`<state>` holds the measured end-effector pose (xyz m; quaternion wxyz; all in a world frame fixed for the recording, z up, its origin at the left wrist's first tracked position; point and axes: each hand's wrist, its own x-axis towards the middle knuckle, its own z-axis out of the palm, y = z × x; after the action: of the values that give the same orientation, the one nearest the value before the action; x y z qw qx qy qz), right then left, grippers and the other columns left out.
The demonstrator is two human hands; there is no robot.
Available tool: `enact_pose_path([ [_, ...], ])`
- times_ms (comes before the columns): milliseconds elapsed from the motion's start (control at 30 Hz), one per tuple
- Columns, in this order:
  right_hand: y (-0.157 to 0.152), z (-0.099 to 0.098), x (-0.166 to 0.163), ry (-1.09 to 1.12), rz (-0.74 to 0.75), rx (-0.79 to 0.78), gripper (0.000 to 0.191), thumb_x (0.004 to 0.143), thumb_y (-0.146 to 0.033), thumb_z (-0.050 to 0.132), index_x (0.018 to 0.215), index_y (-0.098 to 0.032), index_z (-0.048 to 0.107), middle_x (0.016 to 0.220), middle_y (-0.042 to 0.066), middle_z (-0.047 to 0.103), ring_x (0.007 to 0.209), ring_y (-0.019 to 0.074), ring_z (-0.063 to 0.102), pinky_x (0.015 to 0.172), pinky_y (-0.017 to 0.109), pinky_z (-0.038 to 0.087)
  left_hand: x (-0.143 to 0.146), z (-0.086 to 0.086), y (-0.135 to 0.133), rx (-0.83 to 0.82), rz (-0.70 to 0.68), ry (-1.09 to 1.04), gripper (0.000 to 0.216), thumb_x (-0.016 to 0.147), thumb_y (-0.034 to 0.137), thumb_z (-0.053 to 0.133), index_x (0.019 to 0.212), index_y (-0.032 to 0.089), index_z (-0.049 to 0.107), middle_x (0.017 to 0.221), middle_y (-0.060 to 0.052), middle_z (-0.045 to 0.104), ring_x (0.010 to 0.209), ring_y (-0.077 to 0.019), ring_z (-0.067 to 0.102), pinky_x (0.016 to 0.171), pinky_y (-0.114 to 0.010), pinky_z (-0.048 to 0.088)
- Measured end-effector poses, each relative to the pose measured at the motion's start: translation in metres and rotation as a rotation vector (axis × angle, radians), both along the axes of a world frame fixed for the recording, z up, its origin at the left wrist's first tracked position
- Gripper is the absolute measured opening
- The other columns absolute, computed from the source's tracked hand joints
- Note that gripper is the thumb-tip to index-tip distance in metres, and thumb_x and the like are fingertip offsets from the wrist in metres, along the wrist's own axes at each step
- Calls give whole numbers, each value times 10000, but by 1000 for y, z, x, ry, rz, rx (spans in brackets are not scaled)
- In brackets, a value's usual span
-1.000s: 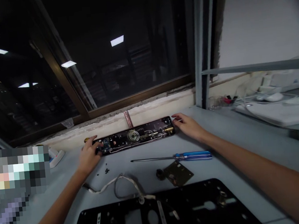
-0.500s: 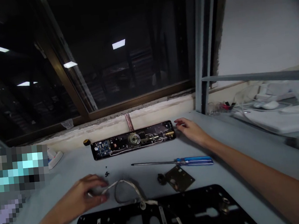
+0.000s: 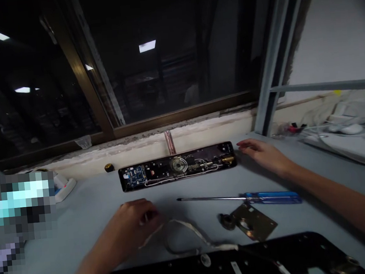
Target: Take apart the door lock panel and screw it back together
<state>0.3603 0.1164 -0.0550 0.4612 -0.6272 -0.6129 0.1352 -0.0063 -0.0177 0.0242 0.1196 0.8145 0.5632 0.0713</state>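
My left hand (image 3: 126,227) is closed around the end of a whitish cable (image 3: 193,229), a little in front of a long black housing (image 3: 161,169). The cable loops back to a black panel (image 3: 169,272) at the bottom edge. Inside the housing are a blue circuit board (image 3: 137,175), a round metal part (image 3: 178,165), a brass-coloured cylinder (image 3: 227,160) and thin wires. Just off the housing's right end, my right hand (image 3: 262,153) is open with its fingers loosely extended; whether a fingertip touches the housing I cannot tell.
A blue-handled screwdriver (image 3: 272,197) lies in front of the housing. Nearer are a dark round part (image 3: 227,221) and a square metal plate (image 3: 255,221). A small black and yellow piece (image 3: 109,167) stands behind left. Cables and white devices (image 3: 346,144) crowd the right side.
My left hand has moved forward and to the right, carrying the cable end closer to the housing. My right hand stays beside the housing's right end. The camera view has shifted.
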Motion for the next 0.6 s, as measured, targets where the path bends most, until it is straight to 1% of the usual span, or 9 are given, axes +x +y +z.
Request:
enact_pose_path([
  [100, -1, -1, 1, -14, -7, 4, 201, 670, -338, 458, 795, -236, 578, 814, 77, 658, 738, 255, 601, 730, 427, 463, 20, -8, 11, 2, -10, 89, 234, 739, 308, 473, 706, 198, 676, 730, -49, 673, 679, -199, 588, 639, -302, 394],
  [167, -1, -2, 1, -21, -12, 7, 194, 670, -335, 456, 793, -243, 574, 806, 70, 659, 740, 257, 601, 729, 432, 464, 26, -14, 17, -20, -3, 100, 224, 708, 255, 472, 682, 197, 687, 708, -61, 683, 674, -211, 597, 633, -309, 396],
  [233, -1, -2, 1, -26, -18, 6, 189, 675, -337, 454, 792, -247, 573, 811, 67, 661, 751, 261, 602, 734, 438, 462, 26, -16, 22, -48, 22, 31, 222, 691, 241, 477, 681, 203, 696, 689, -48, 688, 657, -198, 599, 636, -300, 401],
  [300, 0, -2, 1, -30, -14, -2, 190, 679, -341, 455, 793, -248, 574, 823, 68, 663, 765, 263, 602, 743, 438, 460, 20, -15, 24, -77, 68, -98, 214, 688, 267, 491, 672, 200, 695, 652, -25, 678, 633, -175, 589, 627, -276, 405],
  [367, 0, -1, 0, -32, 4, -14, 191, 681, -340, 455, 794, -244, 575, 834, 73, 664, 784, 265, 603, 758, 434, 459, 13, -11, 24, -118, 94, -253, 212, 688, 300, 503, 656, 186, 679, 621, -5, 656, 612, -151, 568, 601, -247, 404],
  [467, 0, 1, -2, -29, 30, -26, 182, 679, -326, 449, 778, -236, 574, 840, 82, 664, 809, 270, 603, 774, 427, 455, 4, -1, 26, -214, 41, -455, 207, 687, 330, 517, 661, 173, 649, 613, 9, 629, 597, -125, 536, 573, -220, 404],
  [533, -1, 3, -4, -25, 38, -32, 181, 683, -322, 443, 770, -237, 577, 823, 77, 667, 791, 268, 602, 766, 427, 455, 0, 8, 30, -238, 16, -507, 218, 692, 356, 525, 707, 176, 646, 623, 11, 624, 591, -120, 528, 561, -216, 406],
  [600, -2, 5, -6, -20, 44, -36, 183, 686, -324, 442, 764, -242, 585, 793, 64, 669, 756, 261, 600, 749, 423, 457, -4, 17, 36, -183, 14, -471, 241, 697, 388, 528, 741, 185, 651, 635, 10, 623, 595, -125, 530, 557, -221, 409],
])
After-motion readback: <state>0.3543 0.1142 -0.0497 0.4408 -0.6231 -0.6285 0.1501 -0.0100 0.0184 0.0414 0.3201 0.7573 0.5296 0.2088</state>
